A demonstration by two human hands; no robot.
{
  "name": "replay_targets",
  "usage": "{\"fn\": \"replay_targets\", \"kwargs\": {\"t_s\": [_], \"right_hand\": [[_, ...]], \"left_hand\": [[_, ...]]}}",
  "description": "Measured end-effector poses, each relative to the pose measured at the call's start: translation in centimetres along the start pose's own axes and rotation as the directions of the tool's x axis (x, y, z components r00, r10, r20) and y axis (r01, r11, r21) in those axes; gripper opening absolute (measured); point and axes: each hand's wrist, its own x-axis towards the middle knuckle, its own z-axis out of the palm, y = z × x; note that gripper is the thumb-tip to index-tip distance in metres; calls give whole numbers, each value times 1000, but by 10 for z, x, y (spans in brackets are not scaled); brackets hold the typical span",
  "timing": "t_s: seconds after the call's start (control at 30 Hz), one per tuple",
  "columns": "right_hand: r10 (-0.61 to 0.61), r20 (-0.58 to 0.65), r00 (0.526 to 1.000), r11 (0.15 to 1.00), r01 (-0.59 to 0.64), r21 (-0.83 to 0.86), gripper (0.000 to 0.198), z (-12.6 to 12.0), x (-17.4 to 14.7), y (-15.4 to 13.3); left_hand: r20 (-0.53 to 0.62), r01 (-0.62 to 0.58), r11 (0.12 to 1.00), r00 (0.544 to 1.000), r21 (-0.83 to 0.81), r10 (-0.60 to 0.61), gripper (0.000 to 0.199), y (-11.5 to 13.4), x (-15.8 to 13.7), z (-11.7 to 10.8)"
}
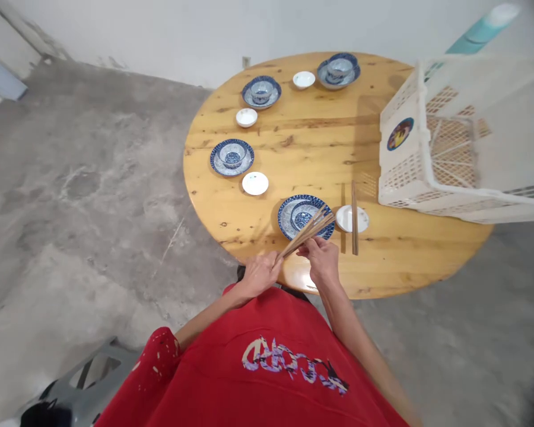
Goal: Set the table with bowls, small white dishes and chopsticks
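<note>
My left hand is closed round the lower end of a bundle of wooden chopsticks at the table's near edge. The bundle slants up to the right, its tips fanned over a blue-patterned plate with a matching bowl on it. My right hand has its fingers pinched on the chopsticks near the middle of the bundle; how many it grips is hidden. Just to the right, a pair of chopsticks lies across a small white dish.
Round the wooden table sit more settings: a left plate, a back-left plate and a back plate, each with a bowl and a white dish nearby. A large white crate stands at right. A grey stool is lower left.
</note>
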Motion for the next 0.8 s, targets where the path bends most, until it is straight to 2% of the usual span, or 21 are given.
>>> {"fn": "replay_targets", "kwargs": {"t_s": [0.17,0.33,0.47,0.6,0.67,0.8], "right_hand": [[24,-54,998,999,-21,48,30,-6,-2,-3],[-30,-68,997,997,35,71,36,-15,9,-12],[-27,-23,999,995,29,100,33,-3,29,-26],[-52,77,996,990,42,133,29,24,49,-37],[-58,125,991,987,38,157,29,40,56,-37],[-31,169,985,974,-8,226,30,68,65,-32]], "left_hand": [[54,-66,989,996,-134,74,29,-4,11,-2],[88,-28,922,994,-387,67,36,-10,18,-4],[77,75,848,996,-525,-40,39,-18,16,-14],[22,154,765,983,-626,-180,42,-22,11,-27],[-15,190,710,962,-679,-272,43,-24,10,-32],[-78,234,574,881,-785,-467,43,-36,16,-42]]}}
